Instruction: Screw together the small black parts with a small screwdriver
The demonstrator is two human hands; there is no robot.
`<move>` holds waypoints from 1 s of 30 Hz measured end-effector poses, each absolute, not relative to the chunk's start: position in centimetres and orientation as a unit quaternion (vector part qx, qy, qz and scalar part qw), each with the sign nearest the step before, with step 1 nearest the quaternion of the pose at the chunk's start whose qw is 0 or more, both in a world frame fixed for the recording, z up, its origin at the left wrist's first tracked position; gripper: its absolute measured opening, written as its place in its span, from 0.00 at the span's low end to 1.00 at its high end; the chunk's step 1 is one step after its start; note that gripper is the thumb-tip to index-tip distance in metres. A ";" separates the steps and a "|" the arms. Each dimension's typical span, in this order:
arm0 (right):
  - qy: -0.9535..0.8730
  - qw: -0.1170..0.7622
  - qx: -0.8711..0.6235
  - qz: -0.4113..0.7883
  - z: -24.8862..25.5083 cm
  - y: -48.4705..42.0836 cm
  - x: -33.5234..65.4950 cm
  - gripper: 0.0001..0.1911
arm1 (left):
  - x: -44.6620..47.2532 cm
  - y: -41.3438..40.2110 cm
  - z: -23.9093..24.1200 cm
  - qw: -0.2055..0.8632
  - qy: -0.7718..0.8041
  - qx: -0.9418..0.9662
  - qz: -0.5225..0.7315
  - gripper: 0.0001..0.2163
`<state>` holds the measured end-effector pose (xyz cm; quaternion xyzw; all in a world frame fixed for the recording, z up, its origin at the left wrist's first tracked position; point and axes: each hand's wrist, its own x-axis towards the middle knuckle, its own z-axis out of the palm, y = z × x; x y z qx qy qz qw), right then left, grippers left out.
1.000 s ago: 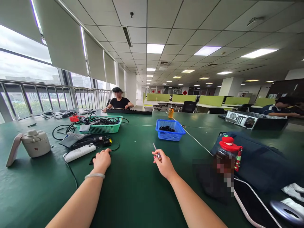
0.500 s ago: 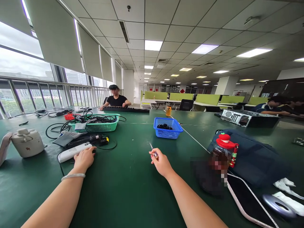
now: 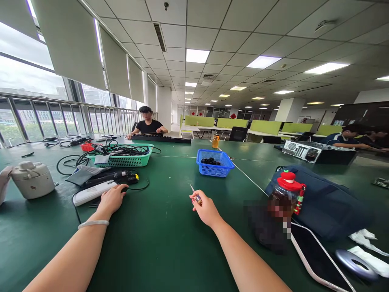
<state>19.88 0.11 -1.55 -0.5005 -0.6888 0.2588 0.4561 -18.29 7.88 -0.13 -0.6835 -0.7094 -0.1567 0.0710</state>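
My left hand (image 3: 112, 198) rests low over the table, beside the right end of a long white device (image 3: 94, 193) with a black cable. Its fingers curl over a small dark thing (image 3: 124, 189), mostly covered, whose kind I cannot make out. Near the middle, my right hand (image 3: 204, 206) is closed round a slim screwdriver-like tool (image 3: 198, 199) with a thin metal tip pointing forward and a brownish handle end. Beyond that hand stands a blue plastic basket (image 3: 216, 170) holding small black parts (image 3: 210, 161).
A green basket (image 3: 130, 161) of tangled cables stands back left, near a cream-coloured jug (image 3: 33, 182). At right are a red-lidded jar (image 3: 285, 194), a dark bag (image 3: 328, 202), a phone (image 3: 319, 251) and a computer case (image 3: 319, 152). A person (image 3: 148, 123) sits opposite.
My left hand has shifted slightly right, showing more of the white device. The right hand keeps its hold on the tool, almost still. The view has tilted slightly.
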 end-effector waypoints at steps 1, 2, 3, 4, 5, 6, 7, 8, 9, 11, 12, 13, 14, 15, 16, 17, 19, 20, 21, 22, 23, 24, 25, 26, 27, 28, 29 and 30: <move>-0.689 0.455 -0.501 0.260 -1.5 0.1 19.9 0.05 | -18.2 7.9 -0.1 0.073 -0.710 -0.681 -0.163 0.18; -0.688 0.455 -0.502 0.261 -1.4 0.0 19.8 0.05 | -18.2 7.9 0.0 0.076 -0.710 -0.678 -0.172 0.18; -0.688 0.454 -0.502 0.263 -1.4 0.0 19.8 0.05 | -18.1 7.9 0.1 0.079 -0.711 -0.674 -0.184 0.19; -0.687 0.453 -0.502 0.264 -1.3 -0.1 19.8 0.05 | -18.1 7.8 0.2 0.081 -0.713 -0.667 -0.199 0.19; -0.687 0.452 -0.503 0.266 -1.3 -0.1 19.8 0.05 | -18.2 7.8 0.3 0.080 -0.716 -0.659 -0.218 0.19; -0.687 0.451 -0.503 0.268 -1.2 -0.1 19.8 0.05 | -18.3 7.8 0.4 0.076 -0.718 -0.648 -0.240 0.19; -0.687 0.450 -0.503 0.269 -1.2 -0.1 19.8 0.05 | -18.4 7.7 0.5 0.067 -0.721 -0.636 -0.266 0.19; -0.688 0.449 -0.504 0.269 -1.2 -0.1 19.8 0.05 | -18.5 7.6 0.6 0.054 -0.725 -0.621 -0.294 0.20; -0.688 0.448 -0.504 0.268 -1.1 -0.1 19.7 0.04 | -18.7 7.6 0.7 0.037 -0.730 -0.602 -0.322 0.20; -0.689 0.449 -0.502 0.266 -1.1 -0.1 19.7 0.04 | -19.1 7.4 0.8 0.004 -0.741 -0.557 -0.375 0.21; -0.690 0.450 -0.501 0.266 -1.1 -0.1 19.7 0.04 | -19.3 7.4 0.8 -0.008 -0.747 -0.534 -0.396 0.21; -0.690 0.450 -0.501 0.266 -1.1 -0.1 19.8 0.04 | -19.5 7.3 0.9 -0.017 -0.751 -0.515 -0.414 0.21; -0.690 0.449 -0.501 0.267 -1.2 -0.1 19.8 0.04 | -19.7 7.3 0.9 -0.023 -0.753 -0.498 -0.429 0.21; -0.690 0.448 -0.502 0.268 -1.2 -0.1 19.8 0.04 | -19.8 7.2 0.9 -0.025 -0.754 -0.484 -0.443 0.20; -0.690 0.446 -0.503 0.269 -1.2 -0.1 19.8 0.04 | -20.0 7.2 0.8 -0.025 -0.756 -0.472 -0.454 0.20; -0.690 0.444 -0.504 0.269 -1.2 -0.1 19.8 0.04 | -20.1 7.2 0.8 -0.025 -0.759 -0.459 -0.461 0.19; -0.691 0.441 -0.505 0.271 -1.2 -0.1 19.8 0.04 | -20.3 7.2 0.8 -0.025 -0.767 -0.439 -0.468 0.19; -0.690 0.442 -0.505 0.272 -1.3 0.0 19.9 0.04 | -20.3 7.2 0.7 -0.024 -0.769 -0.434 -0.469 0.19; -0.689 0.444 -0.504 0.272 -1.3 0.0 19.9 0.04 | -20.3 7.2 0.7 -0.025 -0.768 -0.433 -0.471 0.19; -0.688 0.445 -0.504 0.273 -1.3 0.0 19.9 0.04 | -20.4 7.3 0.7 -0.026 -0.766 -0.434 -0.474 0.19; -0.688 0.446 -0.503 0.274 -1.3 0.0 19.9 0.04 | -20.4 7.3 0.7 -0.028 -0.761 -0.436 -0.480 0.19; -0.688 0.445 -0.503 0.274 -1.3 0.0 19.9 0.04 | -20.4 7.3 0.7 -0.030 -0.756 -0.438 -0.486 0.19; -0.688 0.444 -0.504 0.274 -1.2 0.0 19.9 0.04 | -20.4 7.3 0.7 -0.032 -0.752 -0.439 -0.490 0.19; -0.689 0.442 -0.505 0.274 -1.2 0.0 19.9 0.05 | -20.4 7.3 0.8 -0.034 -0.751 -0.440 -0.491 0.19; -0.689 0.441 -0.506 0.273 -1.2 0.0 19.9 0.05 | -20.4 7.3 0.8 -0.034 -0.752 -0.441 -0.488 0.19; -0.689 0.440 -0.508 0.272 -1.2 0.0 19.9 0.05 | -20.5 7.3 0.8 -0.035 -0.754 -0.443 -0.483 0.19; -0.688 0.440 -0.509 0.271 -1.1 0.0 19.9 0.05 | -20.5 7.3 0.9 -0.037 -0.757 -0.445 -0.477 0.19; -0.688 0.440 -0.509 0.271 -1.1 0.0 19.9 0.05 | -20.5 7.3 0.9 -0.040 -0.760 -0.445 -0.472 0.19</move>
